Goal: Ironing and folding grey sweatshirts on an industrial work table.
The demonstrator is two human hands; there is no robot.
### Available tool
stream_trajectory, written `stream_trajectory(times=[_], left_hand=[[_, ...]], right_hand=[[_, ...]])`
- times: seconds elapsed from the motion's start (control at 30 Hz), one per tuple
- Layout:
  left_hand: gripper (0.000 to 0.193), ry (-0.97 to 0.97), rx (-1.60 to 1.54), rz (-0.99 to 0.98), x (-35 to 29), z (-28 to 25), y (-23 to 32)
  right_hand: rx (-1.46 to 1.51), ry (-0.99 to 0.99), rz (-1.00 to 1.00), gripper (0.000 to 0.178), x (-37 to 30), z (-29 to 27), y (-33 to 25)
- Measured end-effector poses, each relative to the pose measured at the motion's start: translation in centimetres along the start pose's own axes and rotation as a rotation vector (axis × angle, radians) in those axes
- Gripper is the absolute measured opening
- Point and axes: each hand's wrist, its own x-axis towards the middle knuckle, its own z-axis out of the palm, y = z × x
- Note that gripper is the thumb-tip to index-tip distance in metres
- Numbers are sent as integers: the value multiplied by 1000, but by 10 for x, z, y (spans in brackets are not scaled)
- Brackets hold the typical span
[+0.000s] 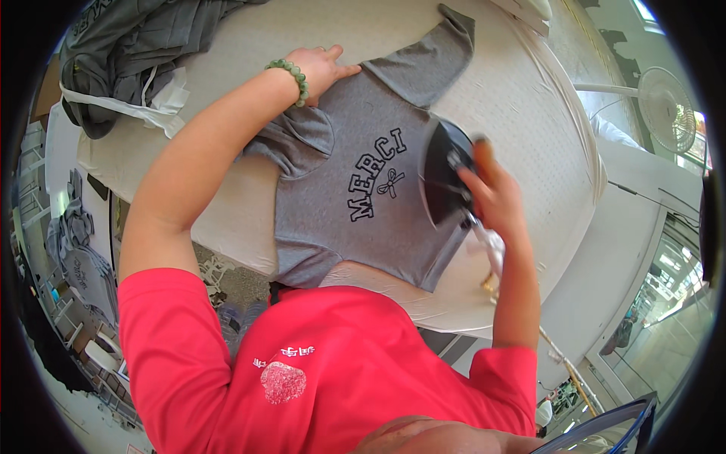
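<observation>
Head: left hand (316, 69) touches one shirt (370, 163), right hand (495, 195) holds one iron (440, 178).

Through this camera I see a garment workshop, by its iron (440, 175), cloth-covered table (541, 144) and, upper left, heaped grey clothes (147, 41).

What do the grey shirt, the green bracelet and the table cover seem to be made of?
Grey shirt: matte fabric, perhaps cotton knit, judging by its soft folds. Green bracelet: rounded, slightly shiny beads, possibly stone or glass. Table cover: probably dull cloth, from its fine wrinkles.
</observation>
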Motion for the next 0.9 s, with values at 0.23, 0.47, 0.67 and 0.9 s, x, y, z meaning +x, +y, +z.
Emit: stream_trajectory(times=[0.23,0.47,0.67,0.9], left_hand=[[65,271,-47,89,-25,44,-17],[23,637,-710,-405,-69,59,-26],[36,578,-871,-173,13,27,-73],[42,39,-561,85,132,-23,-28]], right_hand=[[-311,-150,-39,46,105,97,-109],[-551,-240,-263,54,111,133,-143],[-507,-237,-160,60,98,138,-151],[-423,-177,-41,73,57,126,-119]])
